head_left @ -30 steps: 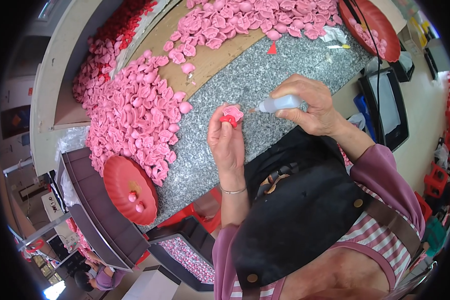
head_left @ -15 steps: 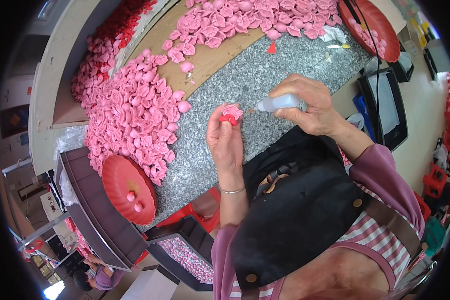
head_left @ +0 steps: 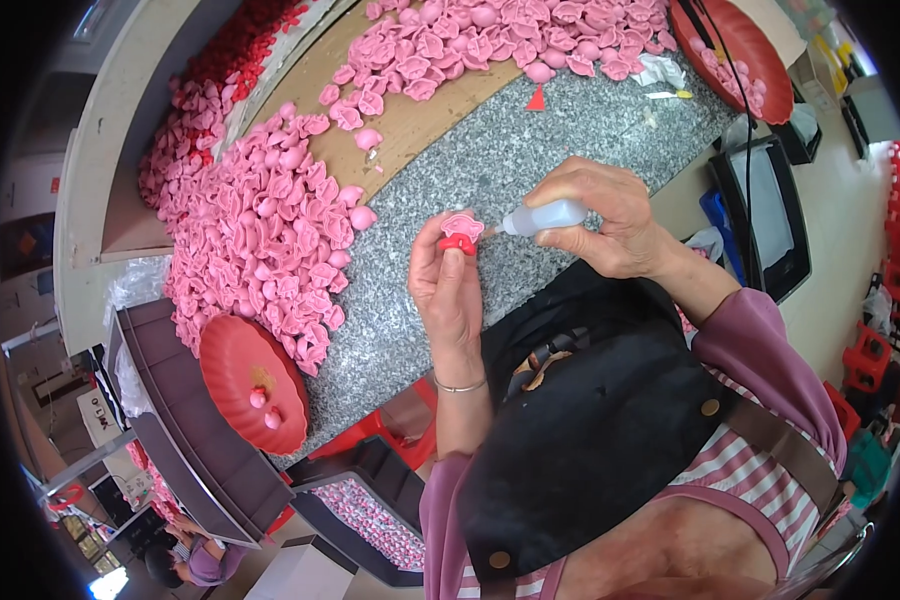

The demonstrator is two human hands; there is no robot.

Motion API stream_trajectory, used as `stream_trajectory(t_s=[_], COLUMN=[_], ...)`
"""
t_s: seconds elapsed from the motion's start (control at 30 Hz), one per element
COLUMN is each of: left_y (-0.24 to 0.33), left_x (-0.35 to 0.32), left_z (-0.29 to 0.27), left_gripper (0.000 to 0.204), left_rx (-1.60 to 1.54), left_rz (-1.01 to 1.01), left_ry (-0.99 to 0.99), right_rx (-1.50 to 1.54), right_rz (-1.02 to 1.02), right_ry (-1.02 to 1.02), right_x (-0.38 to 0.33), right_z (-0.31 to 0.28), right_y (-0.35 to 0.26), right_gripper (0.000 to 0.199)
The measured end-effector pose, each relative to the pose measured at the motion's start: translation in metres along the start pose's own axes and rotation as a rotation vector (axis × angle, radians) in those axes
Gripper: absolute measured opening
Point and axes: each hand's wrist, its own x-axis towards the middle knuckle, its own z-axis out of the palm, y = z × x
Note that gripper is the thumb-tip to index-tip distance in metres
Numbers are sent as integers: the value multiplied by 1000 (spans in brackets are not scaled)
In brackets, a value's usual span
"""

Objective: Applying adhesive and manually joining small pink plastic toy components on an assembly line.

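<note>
Between thumb and fingers, my left hand (head_left: 446,285) pinches a small pink petal-shaped piece (head_left: 461,226) with a red piece (head_left: 457,243) against its lower edge. My right hand (head_left: 610,222) is wrapped round a translucent squeeze bottle (head_left: 548,217), held sideways. The bottle's narrow tip points left and reaches close to the pink piece; whether it touches I cannot tell. Both hands are above the speckled grey tabletop (head_left: 410,215). To the left lies a large heap of pink petal-shaped pieces (head_left: 255,240), and another pink heap (head_left: 510,40) spreads along the far side.
A red scalloped dish (head_left: 232,365) with two small pink balls stands at the left. At the far right, another red dish (head_left: 705,20) holds pink pieces. A red triangle (head_left: 537,99) lies on the tabletop. Below the near edge is a bin of small pink-and-white pieces (head_left: 370,520).
The bottle in my right hand has moved slightly left and down, bringing its tip nearer the pink piece. My left hand keeps its pinch.
</note>
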Motion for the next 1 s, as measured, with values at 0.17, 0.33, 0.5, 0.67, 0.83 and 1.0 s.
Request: stream_trajectory(t_s=[0.17, 0.33, 0.5, 0.67, 0.83, 1.0], left_y=[2, 4, 4, 1, 4, 3], left_x=[-1, -1, -1, -2, -4, -6], left_z=[-1, -2, -2, -6, -6, -3], left_gripper=[40, 38, 43, 44, 44, 45], left_rx=[-15, 4, -38, -47, -154, -269], left_rz=[5, 11, -9, -26, -105, -138], left_ry=[-29, -28, -5, -9, -25, -70], right_rx=[5, 11, 6, -17, 195, 298], right_rz=[-3, 3, -1, 2, 216, 267], right_ry=[-1, 5, 16, 45, 69, 70], right_x=[1, 0, -1, -3, -5, -4], right_z=[-1, -3, -3, -4, -4, 1], right_y=[1, 5, 6, 4, 8, 11], right_gripper=[26, 25, 25, 24, 22, 22])
